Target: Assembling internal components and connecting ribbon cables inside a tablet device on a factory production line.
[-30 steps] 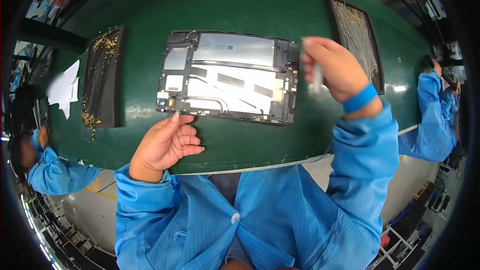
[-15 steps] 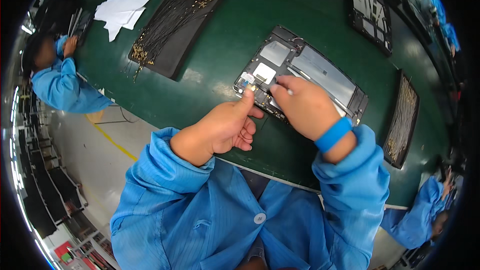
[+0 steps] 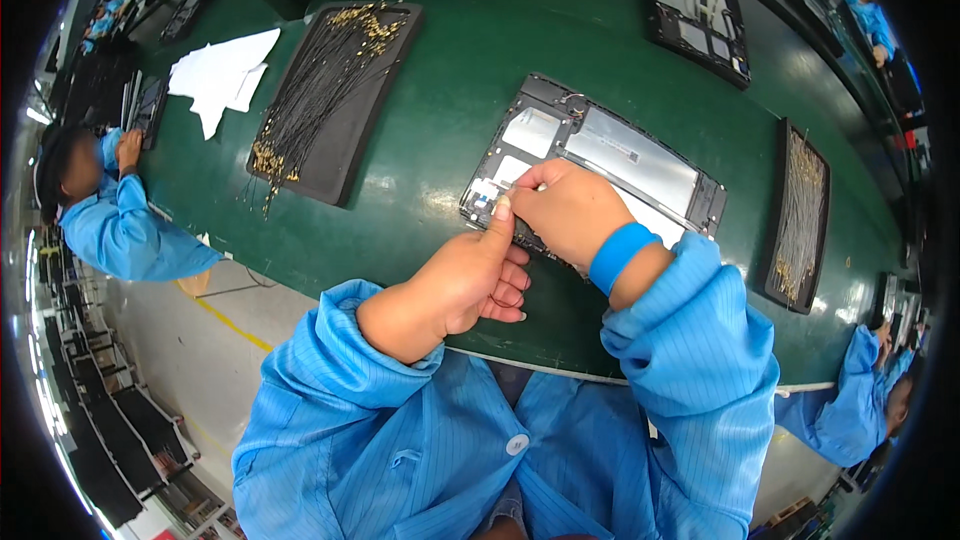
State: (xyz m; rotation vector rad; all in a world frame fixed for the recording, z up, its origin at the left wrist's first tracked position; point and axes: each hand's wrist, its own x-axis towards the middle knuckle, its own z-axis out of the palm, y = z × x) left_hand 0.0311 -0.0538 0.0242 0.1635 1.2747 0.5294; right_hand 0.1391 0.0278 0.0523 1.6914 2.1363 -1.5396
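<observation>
An opened tablet (image 3: 632, 156) lies on the green table in front of me, its silver battery plates and dark inner frame showing. My left hand (image 3: 468, 278) is at its near left corner, thumb pressed on the edge and the other fingers curled just off the near side. Over the tablet's left part, my right hand (image 3: 572, 208) has thumb and index finger pinched together, almost touching the left thumb. What lies in that pinch is too small and hidden to make out. A blue band (image 3: 622, 252) circles the right wrist.
A black tray (image 3: 345, 155) of thin black cables with gold ends stands left, beside white sheets (image 3: 225, 75). Another cable tray (image 3: 797, 225) lies right, and a second opened tablet (image 3: 697, 15) far right. People in blue (image 3: 125, 230) sit at both table ends.
My right hand has moved left, its pinched fingertips coming close to my left thumb. The left hand keeps its place at the tablet's corner. The whole view has shifted slightly.
</observation>
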